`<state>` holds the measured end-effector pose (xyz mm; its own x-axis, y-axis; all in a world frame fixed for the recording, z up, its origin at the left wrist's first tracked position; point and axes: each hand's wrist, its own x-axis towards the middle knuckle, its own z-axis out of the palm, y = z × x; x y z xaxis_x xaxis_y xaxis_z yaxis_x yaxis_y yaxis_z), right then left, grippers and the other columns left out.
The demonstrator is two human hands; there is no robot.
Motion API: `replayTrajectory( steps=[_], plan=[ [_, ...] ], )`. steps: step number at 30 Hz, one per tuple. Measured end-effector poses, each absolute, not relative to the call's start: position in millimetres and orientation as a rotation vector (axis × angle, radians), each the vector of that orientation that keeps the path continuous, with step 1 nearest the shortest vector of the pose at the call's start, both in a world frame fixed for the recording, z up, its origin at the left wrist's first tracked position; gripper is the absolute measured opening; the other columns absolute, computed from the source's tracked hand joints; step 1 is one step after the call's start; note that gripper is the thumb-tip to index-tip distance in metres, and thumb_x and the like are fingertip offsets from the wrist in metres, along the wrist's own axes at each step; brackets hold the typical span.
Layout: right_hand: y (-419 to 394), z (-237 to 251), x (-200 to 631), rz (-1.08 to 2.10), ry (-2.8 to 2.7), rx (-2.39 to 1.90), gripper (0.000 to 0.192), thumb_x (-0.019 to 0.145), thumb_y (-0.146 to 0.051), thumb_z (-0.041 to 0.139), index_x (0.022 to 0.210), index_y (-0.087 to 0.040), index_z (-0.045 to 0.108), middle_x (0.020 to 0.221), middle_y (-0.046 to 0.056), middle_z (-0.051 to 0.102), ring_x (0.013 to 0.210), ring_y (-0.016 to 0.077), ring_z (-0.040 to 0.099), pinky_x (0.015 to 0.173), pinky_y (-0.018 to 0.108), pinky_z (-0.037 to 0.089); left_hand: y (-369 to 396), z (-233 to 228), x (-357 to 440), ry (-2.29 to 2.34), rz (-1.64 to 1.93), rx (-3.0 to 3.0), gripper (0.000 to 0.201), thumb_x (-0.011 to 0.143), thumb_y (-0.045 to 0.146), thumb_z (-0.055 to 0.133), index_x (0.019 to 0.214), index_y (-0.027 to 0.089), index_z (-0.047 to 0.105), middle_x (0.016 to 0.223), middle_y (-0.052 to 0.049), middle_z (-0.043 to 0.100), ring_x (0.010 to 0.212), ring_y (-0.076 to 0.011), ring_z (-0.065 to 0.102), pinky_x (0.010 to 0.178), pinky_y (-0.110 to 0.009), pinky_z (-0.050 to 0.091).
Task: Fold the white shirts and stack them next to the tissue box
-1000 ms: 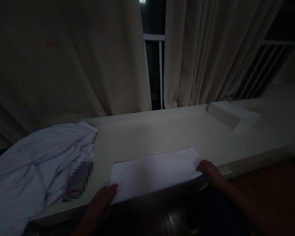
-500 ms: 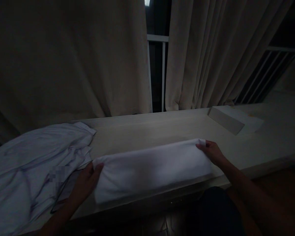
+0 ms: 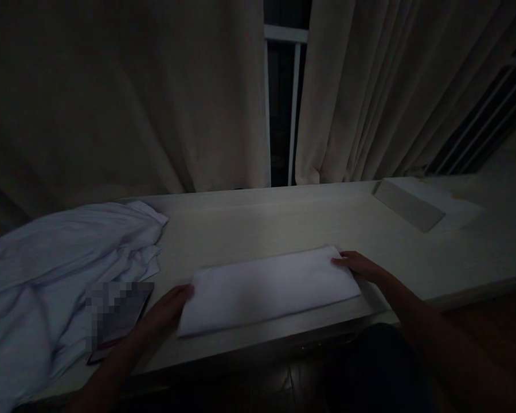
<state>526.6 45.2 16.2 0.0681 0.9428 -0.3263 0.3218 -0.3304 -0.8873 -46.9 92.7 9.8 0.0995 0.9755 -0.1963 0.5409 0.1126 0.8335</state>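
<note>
A white folded cloth [image 3: 266,287] lies flat as a long strip on the pale counter [image 3: 284,229], near its front edge. My left hand [image 3: 165,310] rests against the cloth's left end with fingers touching it. My right hand [image 3: 359,265] lies on the cloth's far right corner, fingers flat. The room is dim, so I cannot tell whether either hand pinches the fabric.
A heap of crumpled white fabric [image 3: 55,269] covers the counter's left end. A dark flat object [image 3: 116,318], blurred out, lies beside the heap. A white box [image 3: 417,201] sits at the back right. Beige curtains [image 3: 370,86] hang behind, with a window gap between them.
The cloth was lifted and folded over away from me, and now lies flat again, narrower. Both hands went from gripping its ends to resting on them.
</note>
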Motion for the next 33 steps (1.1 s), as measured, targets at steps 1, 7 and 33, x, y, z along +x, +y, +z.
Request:
replayTrajectory(
  steps=[1, 7, 33],
  plan=[
    [36.7, 15.5, 531.2, 1.226, -1.359, -1.735, 0.046, 0.076, -0.044, 0.073, 0.113, -0.018, 0.068, 0.107, 0.013, 0.072, 0.086, 0.0263, 0.071, 0.073, 0.040, 0.058, 82.6, 11.6, -50.5, 1.450, 0.646, 1.475, 0.063, 0.083, 0.060, 0.050, 0.127, 0.015, 0.057, 0.129, -0.016, 0.062, 0.110, -0.0275, 0.064, 0.090, -0.039, 0.053],
    [-3.1, 3.8, 532.7, 1.098, -1.585, -1.568, 0.060, 0.077, -0.030, 0.068, 0.136, -0.024, 0.054, 0.124, 0.012, 0.066, 0.099, 0.0271, 0.068, 0.080, 0.044, 0.058, 52.6, 4.0, -56.1, 1.268, 0.615, 1.382, 0.089, 0.074, 0.048, 0.065, 0.150, 0.023, 0.025, 0.145, -0.016, 0.048, 0.122, -0.0319, 0.056, 0.083, -0.044, 0.056],
    [-42.5, -25.4, 498.9, 1.025, -1.088, -1.419, 0.070, 0.065, -0.027, 0.067, 0.133, -0.016, 0.052, 0.070, -0.003, 0.062, 0.054, 0.0113, 0.053, 0.051, 0.023, 0.042, 13.6, -14.7, 200.4, 1.126, 0.363, 2.935, 0.050, 0.089, 0.032, 0.052, 0.136, 0.017, 0.048, 0.139, -0.016, 0.053, 0.125, -0.0297, 0.049, 0.102, -0.047, 0.041]
  ],
)
